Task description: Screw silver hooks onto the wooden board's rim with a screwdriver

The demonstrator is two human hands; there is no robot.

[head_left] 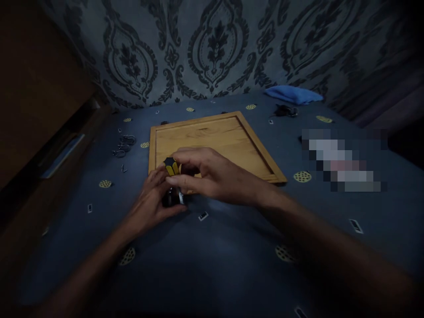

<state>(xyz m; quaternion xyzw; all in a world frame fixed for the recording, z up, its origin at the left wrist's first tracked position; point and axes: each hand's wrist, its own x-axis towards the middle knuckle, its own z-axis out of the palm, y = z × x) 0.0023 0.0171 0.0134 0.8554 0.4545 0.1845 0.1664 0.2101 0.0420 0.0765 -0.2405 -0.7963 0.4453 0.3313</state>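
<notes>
At the centre of the frame, the right hand's (213, 176) fingers pinch a yellow-and-black handle (171, 168), likely a screwdriver's; the left hand's (149, 205) curl around a metal piece (181, 197) below it, by the board's (205, 141) near edge. Work on the piece seems under way; how much is finished, I cannot tell. Wiry bits (126, 143) lie untouched at left.
</notes>
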